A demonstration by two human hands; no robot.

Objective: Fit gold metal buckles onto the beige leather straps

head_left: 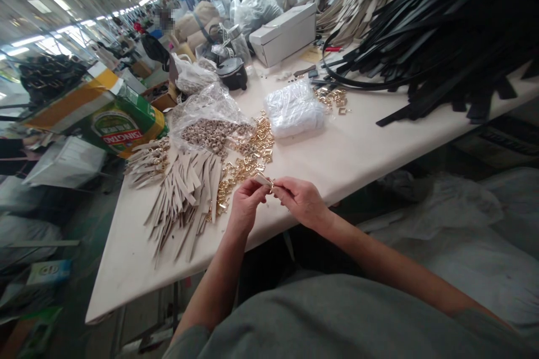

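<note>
Above the table's near edge, my left hand (248, 197) pinches a short beige strap (263, 179). Close against it, my right hand (304, 201) is closed on a small gold buckle (271, 185) at the strap's end; the fingers hide most of it. A pile of gold buckles (242, 168) lies just beyond both hands. To the left are loose beige straps (185, 185) in a fanned heap. Behind them, a clear plastic bag (210, 109) spills small beige loops (206, 134). Further left lies a bunch of straps with gold buckles fitted (147, 162).
A plastic-wrapped white bundle (293, 111) sits mid-table, with a white box (283, 35) and a black lidded pot (232, 74) behind. Long black straps (442, 33) cover the right side. A green carton (113, 118) stands off the table's left edge.
</note>
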